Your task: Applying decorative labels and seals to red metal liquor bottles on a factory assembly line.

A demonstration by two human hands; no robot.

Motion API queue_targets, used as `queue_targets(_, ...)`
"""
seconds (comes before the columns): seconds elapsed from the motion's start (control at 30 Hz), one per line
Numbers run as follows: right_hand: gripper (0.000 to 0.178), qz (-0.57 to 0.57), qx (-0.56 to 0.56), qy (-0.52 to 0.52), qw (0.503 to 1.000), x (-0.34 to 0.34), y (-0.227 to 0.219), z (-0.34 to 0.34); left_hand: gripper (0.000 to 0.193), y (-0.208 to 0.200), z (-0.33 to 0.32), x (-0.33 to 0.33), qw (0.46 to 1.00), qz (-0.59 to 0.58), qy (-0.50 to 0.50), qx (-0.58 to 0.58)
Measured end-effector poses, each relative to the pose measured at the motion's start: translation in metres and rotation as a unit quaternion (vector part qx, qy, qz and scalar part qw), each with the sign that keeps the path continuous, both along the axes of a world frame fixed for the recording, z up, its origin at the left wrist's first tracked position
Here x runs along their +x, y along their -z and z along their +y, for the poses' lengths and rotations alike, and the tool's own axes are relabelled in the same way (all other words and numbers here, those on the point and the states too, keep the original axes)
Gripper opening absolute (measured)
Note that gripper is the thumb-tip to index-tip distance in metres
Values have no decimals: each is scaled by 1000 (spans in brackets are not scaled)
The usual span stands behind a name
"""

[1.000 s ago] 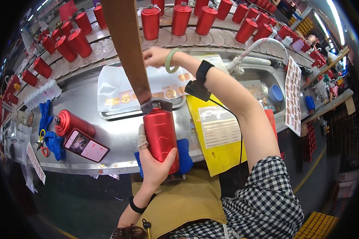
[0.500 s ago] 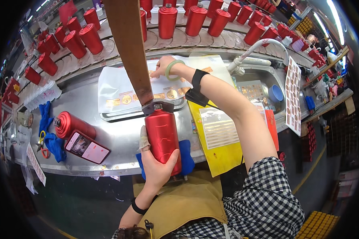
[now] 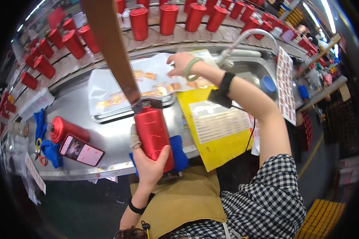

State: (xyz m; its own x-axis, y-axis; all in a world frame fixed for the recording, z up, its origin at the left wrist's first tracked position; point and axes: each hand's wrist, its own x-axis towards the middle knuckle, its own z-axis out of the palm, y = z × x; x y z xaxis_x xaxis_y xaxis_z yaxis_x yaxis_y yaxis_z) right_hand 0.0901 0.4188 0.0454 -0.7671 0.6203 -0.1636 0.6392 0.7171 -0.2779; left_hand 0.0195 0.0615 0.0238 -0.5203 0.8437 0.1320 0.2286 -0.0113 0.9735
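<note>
My left hand (image 3: 148, 165) is wrapped round a red bottle (image 3: 152, 133) with a faintly embossed surface. A pale finger cover sits on one of its fingers. The bottle's top meets the dark bracket (image 3: 146, 104) at the lower end of a wooden bar (image 3: 109, 44). My right hand (image 3: 182, 64), with a green bangle at the wrist, hovers over the right part of a white sheet (image 3: 101, 85) bearing gold decals. Its fingers are bent and slightly smeared, so whether anything is between them cannot be made out. A blue cloth (image 3: 178, 153) lies beneath the bottle.
A second red bottle (image 3: 70, 129) lies beside a phone (image 3: 81, 150), scissors (image 3: 39, 149) and blue cloth at left. A yellow folder (image 3: 215, 155) with a decal sheet is at right. Behind it stand a faucet (image 3: 226, 59), sink and blue bowl (image 3: 268, 84). Red bottles line the conveyor (image 3: 155, 38).
My right hand has moved right across the white sheet, away from the wooden bar. My left hand still grips the bottle. The whole view has shifted slightly.
</note>
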Motion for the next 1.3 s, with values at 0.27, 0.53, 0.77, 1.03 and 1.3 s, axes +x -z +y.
queue_targets(0.27, 49, -108, 80, 221, 966, 245, -64, 74, 97, 8, -1, 0, 999, 37, -10, -2)
queue_targets(0.53, 52, -157, -65, 403, 899, 361, -2, 93, 97, 10, -9, 2, 998, 2, -21, -67)
queue_targets(0.77, 57, -199, -14, 257, 946, 380, 72, 153, 104, 32, -31, -8, 993, 8, -43, -111)
queue_targets(1.03, 57, -365, -58, 127, 921, 332, 138, 203, 112, 30, -45, -17, 984, 36, -53, -166)
queue_targets(1.3, 62, -497, -108, 96, 856, 306, 143, 210, 127, 92, -102, -66, 980, -33, -38, -194)
